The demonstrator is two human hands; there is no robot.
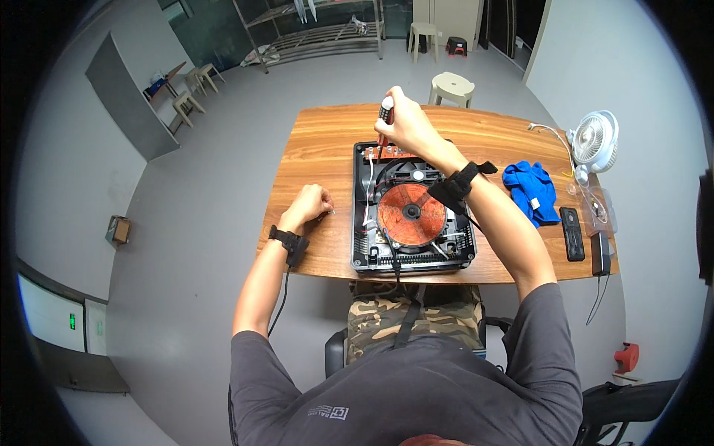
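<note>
The right hand [409,128] wraps its fingers around a red-and-black screwdriver [386,111], its shaft pointing down into the far part of an opened black housing [466,256]. Nearer the person than those fingers sits a round copper-coloured coil [398,212]. The left hand [306,204] pinches a tiny pale thing [332,212], too small to make out, just above the wooden surface [323,137]. Well right of both hands' fingers lie a blue cloth [529,186] and a white fan [593,141].
</note>
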